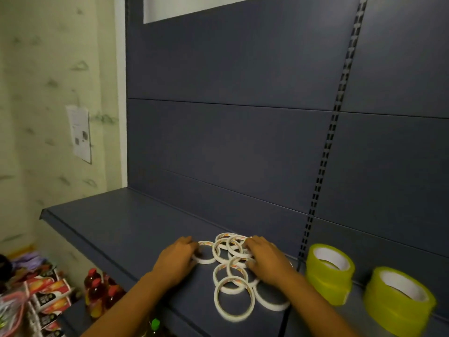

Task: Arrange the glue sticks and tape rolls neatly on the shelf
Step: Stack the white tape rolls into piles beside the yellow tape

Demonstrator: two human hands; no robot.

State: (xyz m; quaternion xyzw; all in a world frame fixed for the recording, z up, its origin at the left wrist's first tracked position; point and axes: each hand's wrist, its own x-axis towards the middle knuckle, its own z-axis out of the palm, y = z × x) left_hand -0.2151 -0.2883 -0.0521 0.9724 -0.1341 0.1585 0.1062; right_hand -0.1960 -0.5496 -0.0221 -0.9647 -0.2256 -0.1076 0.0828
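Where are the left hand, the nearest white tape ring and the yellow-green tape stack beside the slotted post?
left hand [178, 257], head view, on the back of the hand.
nearest white tape ring [220, 310], head view, on its left wall.
yellow-green tape stack [328, 276], head view, on its outer side.

A loose heap of thin white tape rolls [233, 271] lies flat on the dark blue shelf [116, 224], near its front edge, many overlapping one another. Toward the shelf's right end stand two stacks of wide yellow-green tape rolls [329, 272], white cores facing up, the nearer stack [398, 300] closest to the front edge.
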